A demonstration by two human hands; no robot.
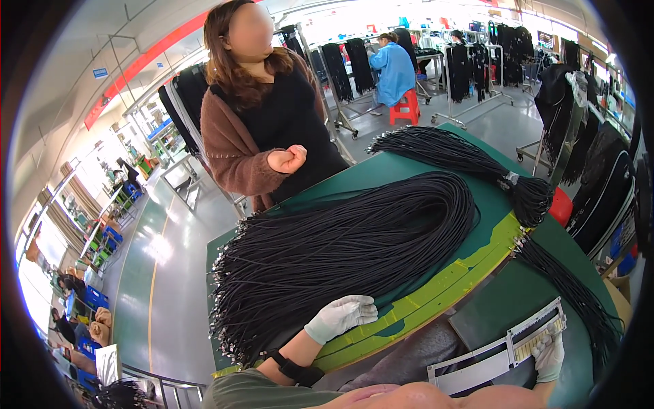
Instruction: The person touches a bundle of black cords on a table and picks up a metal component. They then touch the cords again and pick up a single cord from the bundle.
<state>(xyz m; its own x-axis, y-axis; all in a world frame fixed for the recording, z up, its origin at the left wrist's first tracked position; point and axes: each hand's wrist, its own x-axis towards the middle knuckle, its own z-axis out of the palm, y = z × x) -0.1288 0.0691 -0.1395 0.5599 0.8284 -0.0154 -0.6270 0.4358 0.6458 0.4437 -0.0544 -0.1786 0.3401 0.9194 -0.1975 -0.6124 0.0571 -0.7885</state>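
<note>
From where I stand, looking along with the head view, a thick looped bundle of black cords [340, 235] lies across the green surface [493, 203], its bend toward the right and its silvery tipped ends fanned out at the left. The wearer's left hand [344, 317], in a white glove, is beside the near edge of that bundle, above a yellow strip [436, 290] along the surface; its fingers are loosely bent, partly open, with nothing visible in them. The gloved right hand [548, 351] is at the far right end of a long pale metal frame [507, 349], its fingers curled over a row of small pale pieces [530, 345]; I can't tell whether they grip anything. Above that frame, a thinner cord bundle [569, 290] trails down the right side, and a tied bundle [470, 155] lies along the back edge. Across the surface stands a co-worker in a brown cardigan [235, 146], one hand half closed; farther back, someone in a blue coat [393, 73] sits on a red stool [405, 109].
</note>
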